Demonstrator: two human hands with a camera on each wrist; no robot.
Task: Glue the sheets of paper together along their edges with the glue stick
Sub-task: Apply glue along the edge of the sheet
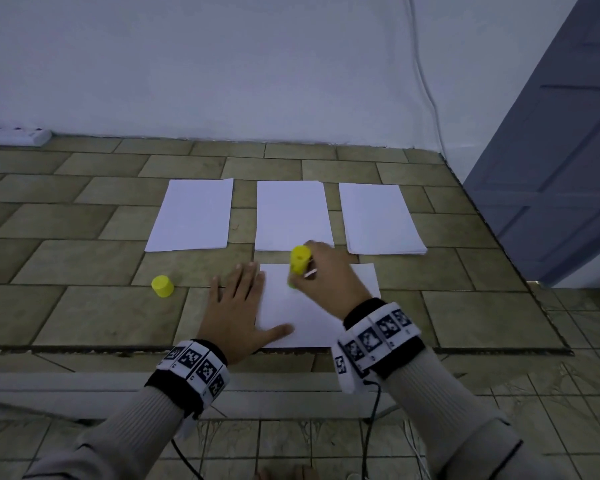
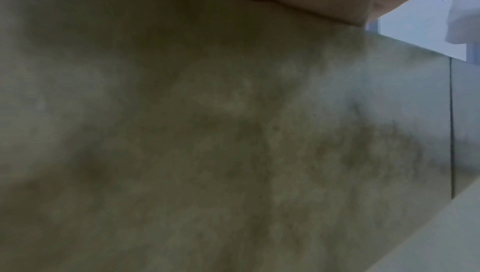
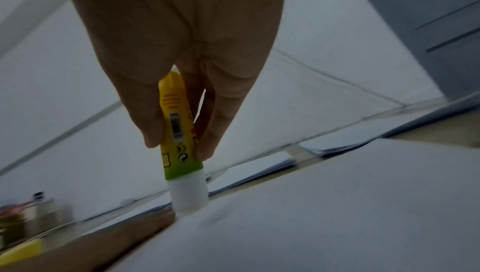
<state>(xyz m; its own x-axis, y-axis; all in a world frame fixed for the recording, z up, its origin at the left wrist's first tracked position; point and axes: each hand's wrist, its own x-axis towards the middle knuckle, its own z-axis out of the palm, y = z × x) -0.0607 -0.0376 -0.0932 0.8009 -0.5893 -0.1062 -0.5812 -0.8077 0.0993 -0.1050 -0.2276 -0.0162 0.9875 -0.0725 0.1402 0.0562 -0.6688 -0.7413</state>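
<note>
A white sheet (image 1: 326, 327) lies nearest me on the tiled floor. My right hand (image 1: 321, 271) grips an uncapped yellow glue stick (image 1: 299, 261), tip down. In the right wrist view the glue stick (image 3: 179, 138) has its white tip touching the sheet (image 3: 337, 204) near its far edge. My left hand (image 1: 238, 306) lies flat with fingers spread on the sheet's left edge and the floor. The yellow cap (image 1: 162, 286) stands on the floor to the left. The left wrist view gives only blurred floor (image 2: 233, 132) and a bit of palm.
Three white paper stacks lie in a row beyond: left (image 1: 193, 214), middle (image 1: 291, 209), right (image 1: 381, 220). A white wall (image 1: 257, 64) rises behind, with a power strip (image 1: 14, 135) at far left. A grey door (image 1: 561, 168) stands at right.
</note>
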